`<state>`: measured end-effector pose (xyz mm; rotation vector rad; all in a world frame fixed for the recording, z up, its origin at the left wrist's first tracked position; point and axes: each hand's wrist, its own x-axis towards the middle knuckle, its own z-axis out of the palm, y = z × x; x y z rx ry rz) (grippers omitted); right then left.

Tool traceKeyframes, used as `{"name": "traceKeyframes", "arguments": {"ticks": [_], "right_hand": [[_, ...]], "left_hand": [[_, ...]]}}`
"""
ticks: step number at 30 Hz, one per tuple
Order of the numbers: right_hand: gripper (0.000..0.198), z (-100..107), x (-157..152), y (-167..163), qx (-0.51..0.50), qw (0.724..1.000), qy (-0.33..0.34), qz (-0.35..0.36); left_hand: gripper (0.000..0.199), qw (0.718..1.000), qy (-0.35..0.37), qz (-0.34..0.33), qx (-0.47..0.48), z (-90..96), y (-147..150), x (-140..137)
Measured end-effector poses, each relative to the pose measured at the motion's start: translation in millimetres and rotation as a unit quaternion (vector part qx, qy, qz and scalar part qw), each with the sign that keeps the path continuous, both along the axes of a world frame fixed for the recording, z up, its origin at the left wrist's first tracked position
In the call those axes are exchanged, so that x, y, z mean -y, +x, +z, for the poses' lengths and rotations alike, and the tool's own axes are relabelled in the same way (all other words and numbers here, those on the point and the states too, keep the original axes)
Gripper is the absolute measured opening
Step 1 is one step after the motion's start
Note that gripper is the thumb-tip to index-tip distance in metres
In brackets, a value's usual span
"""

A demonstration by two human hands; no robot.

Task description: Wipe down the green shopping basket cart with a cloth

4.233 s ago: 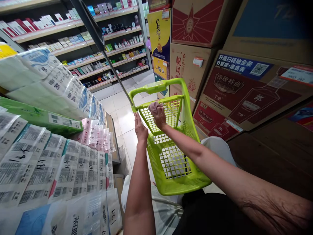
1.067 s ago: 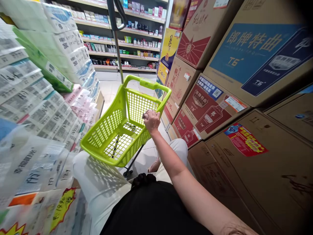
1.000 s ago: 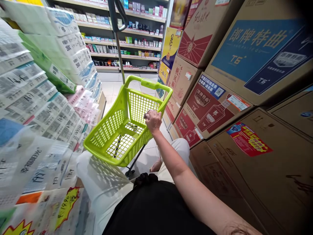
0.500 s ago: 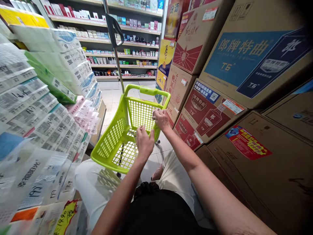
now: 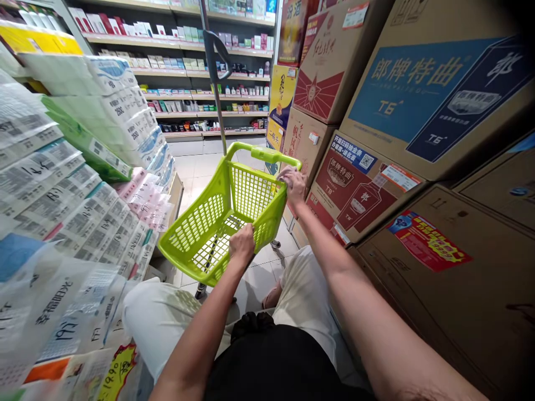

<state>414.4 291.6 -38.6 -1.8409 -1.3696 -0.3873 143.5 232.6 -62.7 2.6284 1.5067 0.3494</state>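
Observation:
A lime-green shopping cart basket (image 5: 214, 186) with perforated walls stands tilted in front of me, and I see nothing lying in it. My left hand (image 5: 242, 243) is closed round its near rim. At the far right corner, my right hand (image 5: 296, 186) grips a pale pinkish cloth (image 5: 286, 172) and presses it against the rim below the handle (image 5: 263, 153). The fingers partly cover the cloth. Below the basket, a caster wheel (image 5: 275, 244) shows on the tiled floor.
Stacked cardboard cartons (image 5: 388, 106) rise close on the right. Piles of wrapped paper packs (image 5: 71, 189) crowd the left. A pole with a black handle (image 5: 217, 55) stands beyond the basket, before shelves (image 5: 179, 39) of small boxed goods.
The basket has turned and shifted slightly right. My left hand has closed on the near rim. My right hand has moved right and up along the rim, and the cloth now shows in it.

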Motion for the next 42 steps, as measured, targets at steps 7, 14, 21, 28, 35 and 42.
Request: {"name": "traceKeyframes", "arguments": {"ticks": [7,14,21,28,35,42], "right_hand": [[0.047,-87.1,40.8,-81.5,0.013,0.998,0.047,0.050],[0.058,-30.1,13.2,-28.7,-0.096,0.981,0.117,-0.124],[0.054,-83.5,36.5,-103.4,-0.190,0.970,0.129,-0.086],[0.052,0.9,10.4,-19.7,-0.185,0.942,0.245,-0.135],[0.047,-46.3,31.3,-62.2,-0.247,0.940,0.206,-0.118],[0.046,-47.9,30.6,-92.0,-0.297,0.927,0.199,-0.109]], "left_hand": [[0.042,1.000,-0.010,-0.004,-0.029,9.0,-26.9,-39.2],[0.040,0.997,-0.046,-0.031,-0.050,16.3,-50.2,-67.7],[0.042,0.997,-0.053,-0.018,-0.056,17.1,-61.6,-86.2],[0.045,0.997,-0.050,-0.029,-0.057,15.1,-70.4,-95.7],[0.046,0.997,-0.039,-0.038,-0.052,9.4,-72.7,-101.9],[0.046,0.998,-0.035,-0.036,-0.047,12.7,-80.4,-98.7]]}}
